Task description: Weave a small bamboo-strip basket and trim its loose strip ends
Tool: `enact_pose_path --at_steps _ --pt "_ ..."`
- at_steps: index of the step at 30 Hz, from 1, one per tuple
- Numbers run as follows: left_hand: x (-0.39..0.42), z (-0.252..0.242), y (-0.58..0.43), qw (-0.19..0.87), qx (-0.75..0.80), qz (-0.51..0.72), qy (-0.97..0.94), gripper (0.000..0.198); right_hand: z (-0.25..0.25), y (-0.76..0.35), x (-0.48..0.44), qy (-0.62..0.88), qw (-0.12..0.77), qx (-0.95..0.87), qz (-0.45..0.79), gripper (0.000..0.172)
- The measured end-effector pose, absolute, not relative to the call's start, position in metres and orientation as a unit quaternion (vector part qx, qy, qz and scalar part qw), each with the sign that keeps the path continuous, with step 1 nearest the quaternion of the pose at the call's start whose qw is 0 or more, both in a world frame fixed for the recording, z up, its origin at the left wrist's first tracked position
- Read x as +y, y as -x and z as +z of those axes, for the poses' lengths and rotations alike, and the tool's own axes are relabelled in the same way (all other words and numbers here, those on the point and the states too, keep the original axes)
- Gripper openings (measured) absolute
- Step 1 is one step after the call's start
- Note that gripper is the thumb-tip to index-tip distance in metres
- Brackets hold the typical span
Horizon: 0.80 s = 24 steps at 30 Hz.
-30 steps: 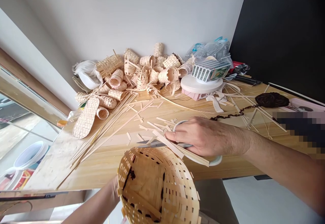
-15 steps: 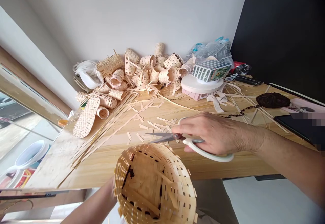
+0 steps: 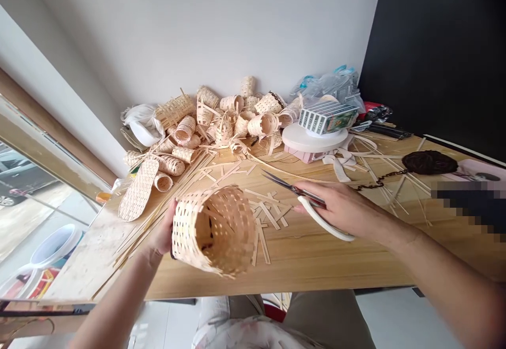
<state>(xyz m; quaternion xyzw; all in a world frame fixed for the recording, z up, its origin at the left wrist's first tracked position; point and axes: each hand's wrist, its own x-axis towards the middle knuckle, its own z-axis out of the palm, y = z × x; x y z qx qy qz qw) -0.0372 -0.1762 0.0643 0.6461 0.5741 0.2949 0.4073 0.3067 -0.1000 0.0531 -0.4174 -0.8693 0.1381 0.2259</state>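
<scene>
And here's the woven basket (image 3: 185, 228), tipped sideways over the near part of the wooden surface (image 3: 316, 264), its mouth turned toward the right. The left grip (image 3: 161, 233) has it by the base end, closed round the weave, some fingers hidden behind. Across the way, the right grip (image 3: 342, 206) is wrapped about the scissors (image 3: 292, 187), blades nearly together, tips pointing up and away, well clear of the basket's rim.

Between the two, short cut strips (image 3: 271, 214) litter the surface, and that looks like trimming in hand: the rim seems fairly even, though small ends show along it. Inside, dark lacing (image 3: 209, 232) shows at the bottom; whether loose offcuts lie in there, I can't tell.

So what does the move call for? Judging from this, a steady left hold, a turn of the basket to check its edge, and blades kept off the weave unless an end needs snipping.
</scene>
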Motion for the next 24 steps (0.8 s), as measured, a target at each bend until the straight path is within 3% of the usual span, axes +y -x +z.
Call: enact_pose_path --at_steps 3,10,16,20,24 --pt "-0.161 0.086 0.039 0.383 0.558 0.304 -0.671 0.078 0.039 -0.316 -0.110 0.469 0.220 -0.844 0.137 0.027" --pt "-0.141 0.146 -0.004 0.084 0.552 0.125 -0.820 0.091 0.030 -0.332 -0.127 0.547 0.217 -0.804 0.093 0.024" --pt "-0.133 0.160 -0.025 -0.103 0.492 0.121 -0.856 0.100 0.029 -0.336 -0.134 0.591 0.176 -0.779 0.114 0.032" --pt "-0.139 0.160 -0.006 -0.134 0.482 0.213 -0.839 0.105 0.023 -0.344 -0.140 0.608 0.153 -0.770 0.115 0.033" --pt "-0.153 0.132 0.030 -0.015 0.503 0.455 -0.735 0.094 0.011 -0.357 -0.143 0.626 0.154 -0.759 0.085 0.029"
